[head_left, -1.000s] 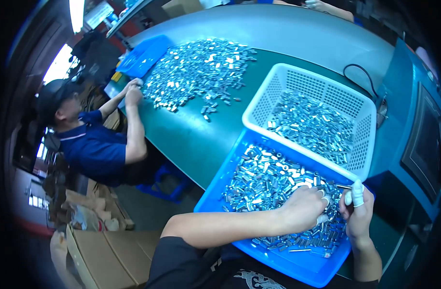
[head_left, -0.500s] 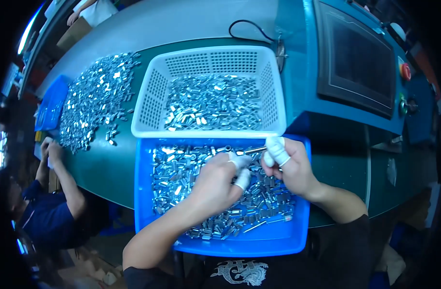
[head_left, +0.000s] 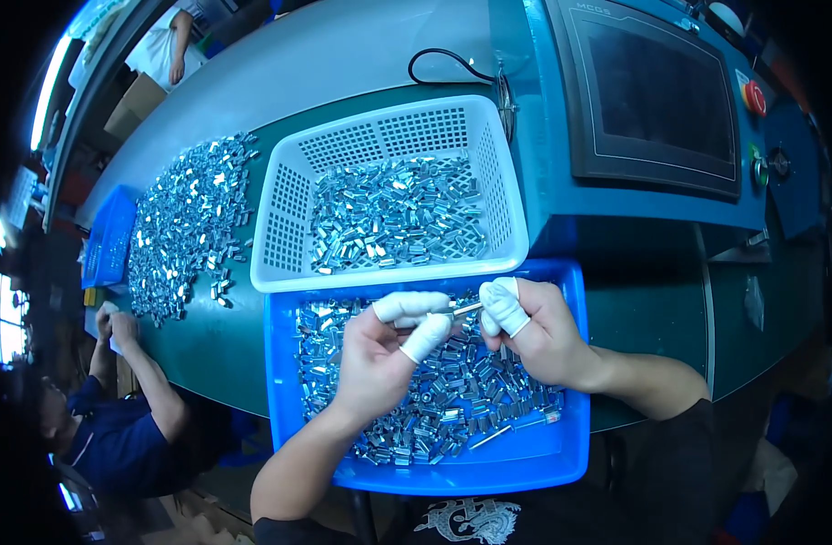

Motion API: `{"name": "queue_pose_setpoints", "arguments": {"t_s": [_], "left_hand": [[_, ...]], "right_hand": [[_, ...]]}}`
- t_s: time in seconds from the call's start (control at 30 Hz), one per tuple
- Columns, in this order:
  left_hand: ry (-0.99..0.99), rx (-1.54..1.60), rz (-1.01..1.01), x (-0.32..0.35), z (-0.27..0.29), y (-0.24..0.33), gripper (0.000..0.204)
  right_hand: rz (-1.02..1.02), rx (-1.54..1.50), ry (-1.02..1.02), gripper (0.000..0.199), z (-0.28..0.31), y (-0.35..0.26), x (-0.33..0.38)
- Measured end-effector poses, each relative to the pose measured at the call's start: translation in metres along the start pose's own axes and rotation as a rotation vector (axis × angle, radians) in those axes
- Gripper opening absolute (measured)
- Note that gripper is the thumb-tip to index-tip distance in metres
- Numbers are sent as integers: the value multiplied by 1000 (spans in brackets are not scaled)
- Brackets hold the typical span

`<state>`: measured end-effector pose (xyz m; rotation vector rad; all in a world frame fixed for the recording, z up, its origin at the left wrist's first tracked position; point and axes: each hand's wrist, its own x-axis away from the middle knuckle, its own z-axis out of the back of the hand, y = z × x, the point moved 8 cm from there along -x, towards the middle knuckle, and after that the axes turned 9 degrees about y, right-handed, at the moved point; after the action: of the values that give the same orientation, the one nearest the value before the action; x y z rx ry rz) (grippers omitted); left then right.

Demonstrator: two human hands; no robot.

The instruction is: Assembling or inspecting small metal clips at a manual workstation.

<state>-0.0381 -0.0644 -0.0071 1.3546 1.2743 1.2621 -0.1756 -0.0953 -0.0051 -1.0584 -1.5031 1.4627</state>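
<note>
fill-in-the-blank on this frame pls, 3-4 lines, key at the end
1. Both hands meet over the ____ tray of small metal parts.
2. The left hand and right hand hold a thin metal ____ between them.
3. The fingers wear ____ finger cots.
4. Beyond the tray sits a white ____ holding more metal parts.

Missing words: blue; rod; white; basket

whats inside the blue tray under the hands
Small shiny metal parts cover the blue tray. Both hands, left hand and right hand, hide the parts directly beneath them.
</note>
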Motion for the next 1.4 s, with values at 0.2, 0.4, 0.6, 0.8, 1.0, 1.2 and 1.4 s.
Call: {"name": "queue_pose_setpoints", "arguments": {"t_s": [0.2, 0.4, 0.6, 0.8, 1.0, 1.2, 1.4], "left_hand": [[-7, 40, -40, 2, 2, -6, 16], [-44, -291, -328, 12, -1, 12, 21], [18, -262, -138, 11, 7, 6, 28], [-43, -407, -148, 12, -3, 3, 17], [84, -539, -699, 20, -13, 46, 24], [68, -469, -730, 17, -18, 55, 24], [90, -524, -776, 20, -7, 61, 24]], "right_hand": [[-9, 77, -77, 37, -5, 2, 0], [-110, 24, -184, 38, -17, 3, 1], [-131, -51, -145, 38, -15, 6, 6], [60, 129, -94, 38, -12, -1, 9], [-582, -208, -322, 49, -21, 31, 7], [-764, -335, -438, 51, -26, 39, 14], [-771, -322, -352, 48, -27, 39, 17]]}}
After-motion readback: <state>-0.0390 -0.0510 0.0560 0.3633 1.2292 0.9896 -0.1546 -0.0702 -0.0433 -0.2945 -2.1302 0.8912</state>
